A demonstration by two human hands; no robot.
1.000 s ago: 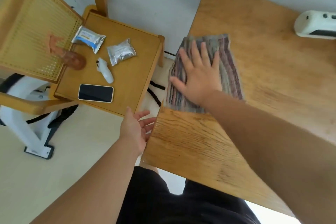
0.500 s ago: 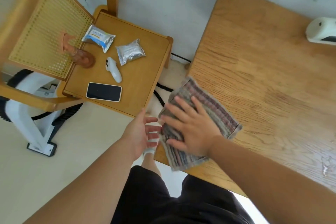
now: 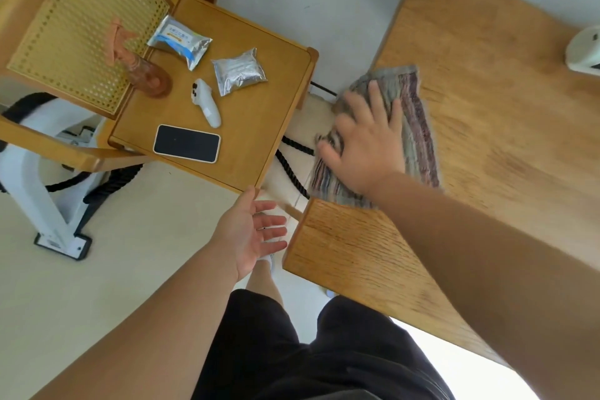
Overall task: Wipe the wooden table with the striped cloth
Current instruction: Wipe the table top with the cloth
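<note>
Here, the striped cloth [image 3: 418,127] is spread flat along the left edge of the wooden counter [image 3: 503,140], with its left border carried slightly past that edge. It is pressed down by the right hand [image 3: 367,143], which is laid palm-down on it with the fingers straight and spread; nothing is gripped. Both are blurred. The left hand [image 3: 250,230] is held open in the air just beside the counter's near left corner, fingers relaxed, with nothing in it. Left of the counter a wooden chair [image 3: 259,127] is seen; on its seat are laid a dark phone [image 3: 186,143], a white controller [image 3: 207,104], 2 foil packets [image 3: 239,71] and an amber spray bottle [image 3: 147,75]. A black cable [image 3: 292,169] is seen on the floor between chair and counter.
</note>
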